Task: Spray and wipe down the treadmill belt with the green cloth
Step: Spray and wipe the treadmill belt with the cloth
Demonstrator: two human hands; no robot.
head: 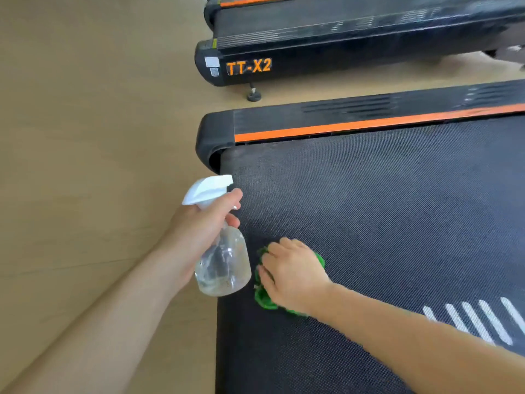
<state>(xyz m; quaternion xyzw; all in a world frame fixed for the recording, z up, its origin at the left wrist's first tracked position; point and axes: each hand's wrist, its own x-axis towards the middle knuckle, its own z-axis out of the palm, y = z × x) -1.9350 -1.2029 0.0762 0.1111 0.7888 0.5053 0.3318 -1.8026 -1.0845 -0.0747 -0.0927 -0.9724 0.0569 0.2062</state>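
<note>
The black textured treadmill belt fills the right half of the head view, its rear end at the left. My left hand grips a clear spray bottle with a white trigger head, held over the belt's rear edge, a finger on the trigger and the nozzle pointing right over the belt. My right hand holds a bunched green cloth against the belt, just right of the bottle. The hand hides most of the cloth.
An orange strip runs along the belt's far side rail. A second black treadmill marked TT-X2 stands behind, with a levelling foot on the tan floor. White stripes mark the belt at the lower right.
</note>
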